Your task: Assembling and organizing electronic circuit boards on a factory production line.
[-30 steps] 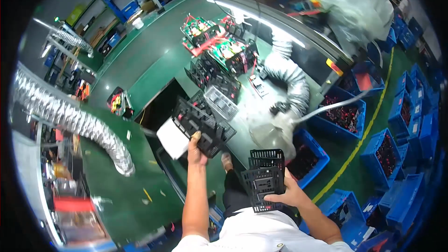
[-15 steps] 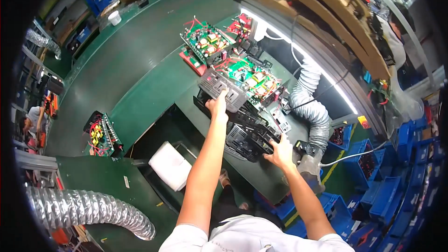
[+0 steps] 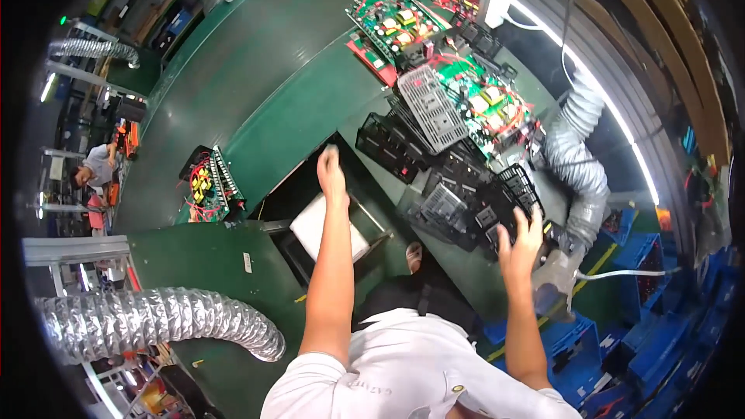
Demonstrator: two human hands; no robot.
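Note:
My left hand [image 3: 331,174] is above the dark gap in the bench, away from the parts. Motion smears its fingers, so their pose and anything in them are unclear. My right hand [image 3: 521,248] has its fingers spread beside a pile of black plastic panels [image 3: 450,206], close to a slotted black grille [image 3: 518,186]; nothing shows in its grasp. A grey slotted cover [image 3: 432,109] lies tilted over the pile's far side, against a green circuit board [image 3: 490,105] with yellow parts and red wires. Beyond it rests another circuit board [image 3: 394,23].
A white padded block [image 3: 326,229] sits in the gap below. One more wired board [image 3: 208,186] stands on the green bench at left. Silver ducts hang at right [image 3: 578,140] and lower left [image 3: 163,322]. Blue bins [image 3: 566,349] line the right side.
My left hand has let go of the grey cover and moved left over the gap. The cover now lies on the pile. My right hand has lifted off the black panels, its fingers opened.

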